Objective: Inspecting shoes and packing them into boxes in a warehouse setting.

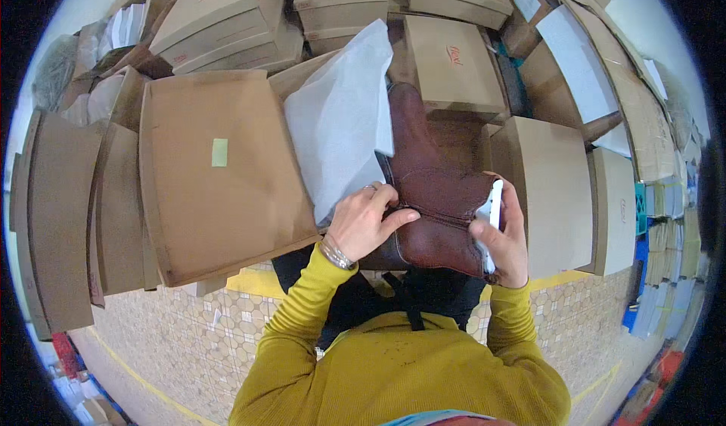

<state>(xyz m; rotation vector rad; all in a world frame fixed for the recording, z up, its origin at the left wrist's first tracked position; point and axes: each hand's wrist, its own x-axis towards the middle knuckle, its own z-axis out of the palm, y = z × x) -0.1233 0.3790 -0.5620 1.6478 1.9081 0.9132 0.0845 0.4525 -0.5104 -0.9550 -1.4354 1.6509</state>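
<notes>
A dark brown leather boot [442, 244] lies on its side in front of me, its shaft opening toward the right. My right hand [508, 237] grips the shaft at that end, the thumb over a white stiff insert [494, 218] showing in the opening. Along the shaft runs a zipper [439, 214]. The fingers of my left hand [370, 220] pinch at the zipper's left end; the pull itself is hidden. Beyond it, more brown leather, seemingly a second boot [412, 123], extends away. White tissue paper [340, 116] stands up just left of the leather.
An upturned brown cardboard box [212, 199] with a small pale green sticker is at my left. Closed shoeboxes [454, 59] are stacked at the back, and another box [548, 191] stands close by my right hand. Below is a patterned tile floor [204, 335].
</notes>
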